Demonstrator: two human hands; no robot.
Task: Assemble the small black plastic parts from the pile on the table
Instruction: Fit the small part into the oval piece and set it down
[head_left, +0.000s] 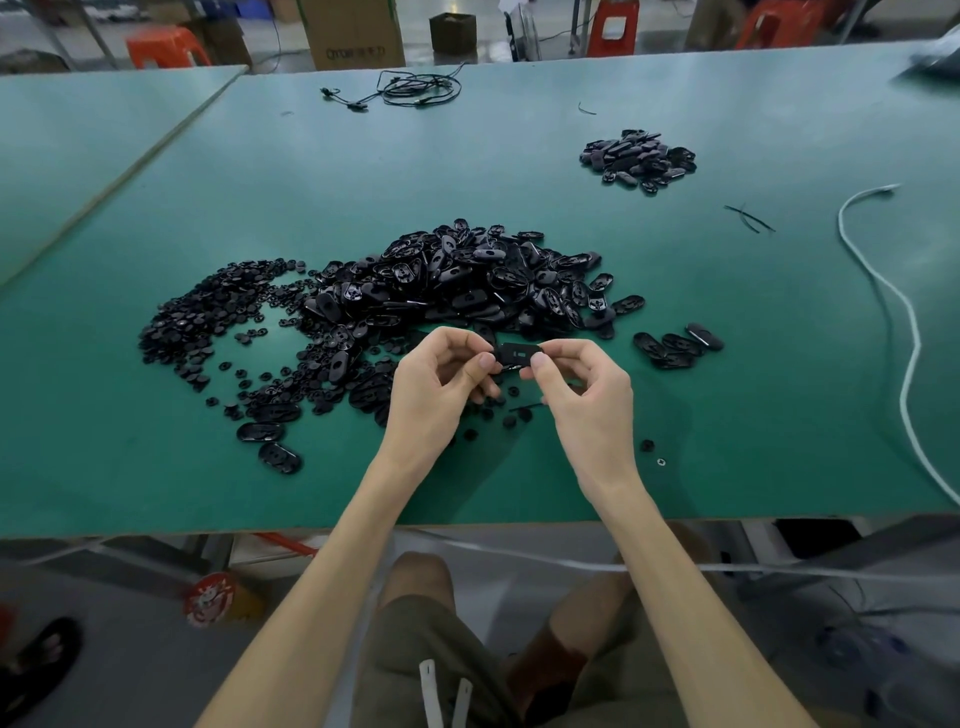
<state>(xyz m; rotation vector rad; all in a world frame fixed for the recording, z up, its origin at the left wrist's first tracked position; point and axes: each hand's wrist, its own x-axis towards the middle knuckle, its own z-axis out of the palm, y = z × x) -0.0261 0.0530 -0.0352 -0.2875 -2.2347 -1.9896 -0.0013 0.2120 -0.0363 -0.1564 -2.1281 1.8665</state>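
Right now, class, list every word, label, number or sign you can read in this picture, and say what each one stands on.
No text can be quoted with confidence.
On the cardboard box: dark print low on its front, too blurred to read.
On the round red sticker below the table: a cartoon figure; any lettering is too small.
On the held black part and the pile: no marking visible.

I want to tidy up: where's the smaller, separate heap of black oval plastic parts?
Head view: the smaller heap of black oval parts lies far right on the green table, beyond and apart from the large black pile.
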